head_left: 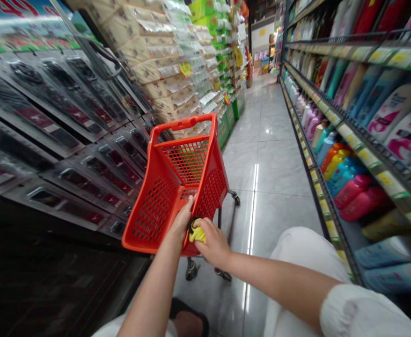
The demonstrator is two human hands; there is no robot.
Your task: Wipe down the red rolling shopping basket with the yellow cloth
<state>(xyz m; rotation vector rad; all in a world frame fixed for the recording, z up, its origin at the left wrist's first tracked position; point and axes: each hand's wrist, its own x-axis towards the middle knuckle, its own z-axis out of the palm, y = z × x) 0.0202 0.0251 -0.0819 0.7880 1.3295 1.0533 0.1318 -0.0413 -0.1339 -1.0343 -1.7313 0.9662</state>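
A red shopping cart [163,220] with mesh sides stands in front of me, its basket showing nothing inside except what my hands may hide. My right hand [212,241] is closed around a small yellow and black item [197,232] at the cart's near right edge. Just left of it, my left hand [184,217] reaches over the near side of the basket, thumb side up. Its fingers are mostly hidden, and whether it holds anything cannot be made out.
Shelves of bottles [353,192] line the right side. Packaged goods hang on a rack [86,164] at the left, with stacked tissue packs [163,70] beyond. A tiled aisle floor [275,164] runs ahead. My knee in white [304,257] is at the lower right.
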